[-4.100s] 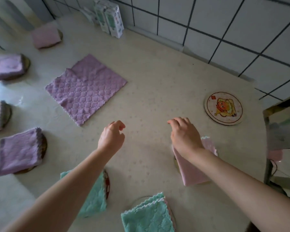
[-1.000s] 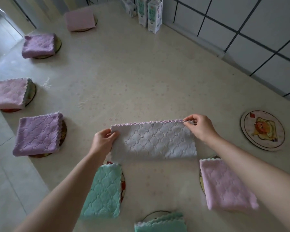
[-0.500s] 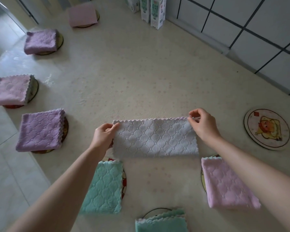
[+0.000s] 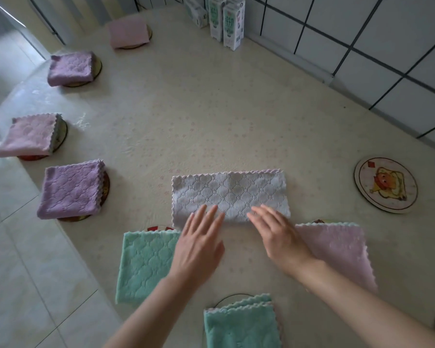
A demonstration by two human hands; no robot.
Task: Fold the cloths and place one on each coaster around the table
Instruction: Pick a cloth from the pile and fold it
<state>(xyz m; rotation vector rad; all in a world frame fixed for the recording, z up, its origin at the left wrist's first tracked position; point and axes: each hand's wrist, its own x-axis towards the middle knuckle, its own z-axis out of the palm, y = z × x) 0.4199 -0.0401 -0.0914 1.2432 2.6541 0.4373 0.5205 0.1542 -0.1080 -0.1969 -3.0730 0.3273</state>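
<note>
Whereas half a second back each hand pinched a far corner of the grey-lilac cloth [image 4: 229, 192], both have now let go and dropped back to its near edge. Left hand [image 4: 199, 244]: flat, fingers straight and slightly spread, tips resting on the cloth's near-left part, gripping nothing. Right hand [image 4: 279, 234]: same, flat, fingers straight, tips on the near edge right of centre. The cloth lies flat on the surface [image 4: 211, 109] as a long half-folded strip, scalloped edge on the far side, roughly where it was before, not on any coaster. Bare coaster [image 4: 386, 185] with a cartoon print sits well right of the strip, unchanged. Seven folded cloths sit on coasters round the edge, none moved: green cloth [image 4: 146, 264] just left of the left hand, pink cloth [image 4: 337, 252] just right of the right hand, second green cloth [image 4: 241, 325] at the near edge between the forearms. Then up the left side: purple cloth [image 4: 72, 189], pale pink cloth [image 4: 28, 135], far purple cloth [image 4: 70, 69], far pink cloth [image 4: 128, 32]. Cartons [image 4: 226, 21] stand at the far end against the tiled wall [image 4: 362, 46], same as before.
</note>
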